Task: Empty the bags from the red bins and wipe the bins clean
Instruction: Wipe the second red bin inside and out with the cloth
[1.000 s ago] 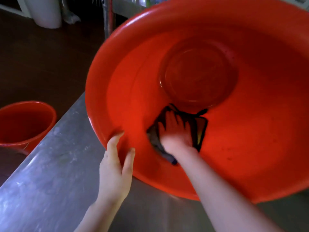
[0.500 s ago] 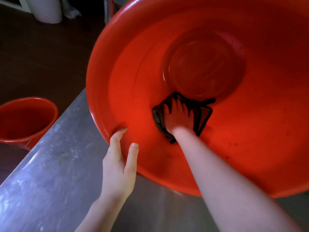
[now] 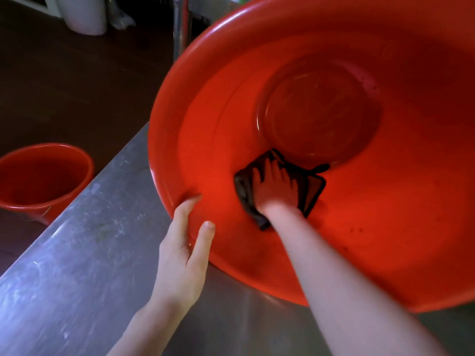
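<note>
A large red bin [image 3: 385, 214] lies tipped toward me on a steel counter [image 3: 90, 253], its open mouth facing the camera. Inside it, my right hand [image 3: 275, 188] presses a dark cloth [image 3: 312, 187] flat against the lower inner wall, just below the round bottom, fingers spread. At the bin's lower left rim my left hand [image 3: 183, 250] holds the edge, thumb on the inside and fingers behind the rim.
A second, smaller red bin [image 3: 43, 176] stands upright on the dark floor to the left, below the counter's edge. A white container [image 3: 84, 16] and a metal post [image 3: 180, 24] are at the back.
My right hand has slid the cloth deeper along the inner wall toward the bin's bottom. The left hand stays on the rim, and the bin has shifted slightly.
</note>
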Demonstrator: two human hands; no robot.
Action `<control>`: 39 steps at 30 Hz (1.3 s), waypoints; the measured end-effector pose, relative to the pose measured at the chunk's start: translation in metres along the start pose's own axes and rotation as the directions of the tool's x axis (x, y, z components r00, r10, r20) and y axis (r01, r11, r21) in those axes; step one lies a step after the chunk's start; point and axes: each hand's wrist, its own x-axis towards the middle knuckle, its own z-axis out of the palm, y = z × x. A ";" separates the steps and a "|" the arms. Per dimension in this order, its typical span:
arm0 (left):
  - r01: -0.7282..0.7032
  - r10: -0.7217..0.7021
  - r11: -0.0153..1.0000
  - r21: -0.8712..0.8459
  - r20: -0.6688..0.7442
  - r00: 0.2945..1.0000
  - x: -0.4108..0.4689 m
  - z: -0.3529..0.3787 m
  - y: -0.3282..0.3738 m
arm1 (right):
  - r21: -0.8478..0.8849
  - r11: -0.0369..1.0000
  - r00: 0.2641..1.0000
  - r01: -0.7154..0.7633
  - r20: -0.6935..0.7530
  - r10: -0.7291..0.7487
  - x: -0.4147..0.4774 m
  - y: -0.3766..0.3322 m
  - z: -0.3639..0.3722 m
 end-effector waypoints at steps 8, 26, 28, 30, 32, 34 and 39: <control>-0.509 0.619 0.668 0.543 -0.025 0.785 0.056 -0.062 0.046 | -0.098 0.989 0.994 0.109 0.027 -0.106 0.015 0.019 -0.001; -0.065 0.093 0.989 0.131 -0.226 0.970 0.008 0.003 -0.009 | -0.054 0.948 0.948 0.314 -0.036 -0.317 -0.113 -0.016 0.015; -0.080 0.103 0.991 0.111 -0.212 0.972 0.009 0.002 -0.009 | -0.041 0.945 0.945 0.326 -0.014 -0.327 -0.124 -0.016 0.017; -0.082 0.100 0.992 0.094 -0.217 0.971 0.009 0.001 -0.010 | -0.072 0.955 0.955 0.288 -0.054 -0.292 -0.104 -0.016 0.016; -0.060 0.075 0.996 0.073 -0.223 0.972 0.008 0.000 -0.011 | -0.100 0.975 0.975 0.199 -0.083 -0.207 -0.062 -0.016 0.014; -0.041 0.050 0.998 0.045 -0.213 0.976 0.007 0.002 -0.013 | -0.042 0.997 0.997 0.060 -0.041 -0.061 -0.015 -0.014 0.007; -0.070 0.078 0.996 0.049 -0.164 0.983 0.010 0.004 -0.015 | 0.024 0.999 0.999 0.026 0.036 -0.027 0.010 -0.025 0.004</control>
